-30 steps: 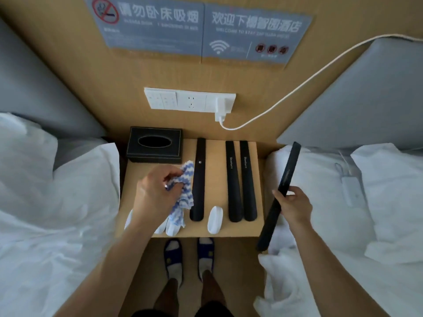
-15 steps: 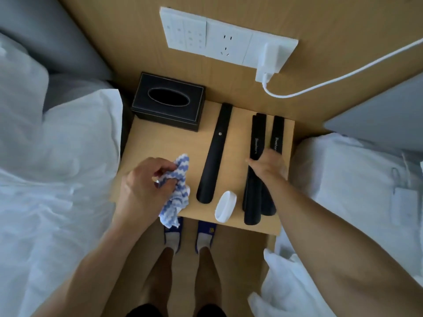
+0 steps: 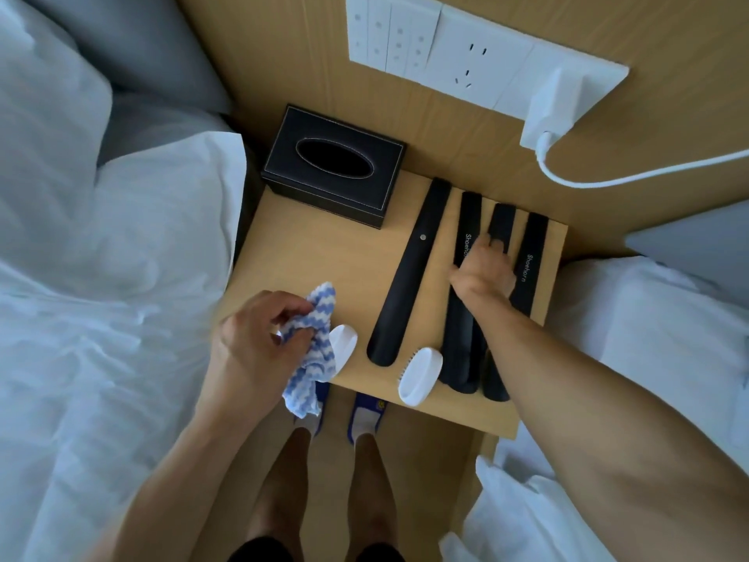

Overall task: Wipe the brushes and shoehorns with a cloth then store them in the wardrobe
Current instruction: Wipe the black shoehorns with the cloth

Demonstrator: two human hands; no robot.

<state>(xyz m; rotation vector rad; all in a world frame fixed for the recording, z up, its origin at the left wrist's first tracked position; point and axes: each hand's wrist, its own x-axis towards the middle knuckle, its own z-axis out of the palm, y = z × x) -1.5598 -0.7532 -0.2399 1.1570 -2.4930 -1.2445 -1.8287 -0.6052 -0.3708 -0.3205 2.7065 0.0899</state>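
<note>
Now, from the head camera, we look straight down on the wooden bedside table [image 3: 324, 253] between two white beds. Our left hand [image 3: 251, 338] hovers at the table's near edge, fingers curled tight round the blue-and-white cloth [image 3: 312, 346], which hangs down past the edge. Just beside it lies a white brush [image 3: 343, 344], and another white brush [image 3: 419, 375] sits further right on the near edge. Four black shoehorns lie side by side: the leftmost shoehorn [image 3: 413, 273] apart, then three close together. Our right hand [image 3: 484, 269] rests on the middle shoehorn [image 3: 500, 223] of those three, fingers laid over it; whether they actually grasp it, we cannot tell. A black tissue box [image 3: 332, 164] stands at the back left.
</note>
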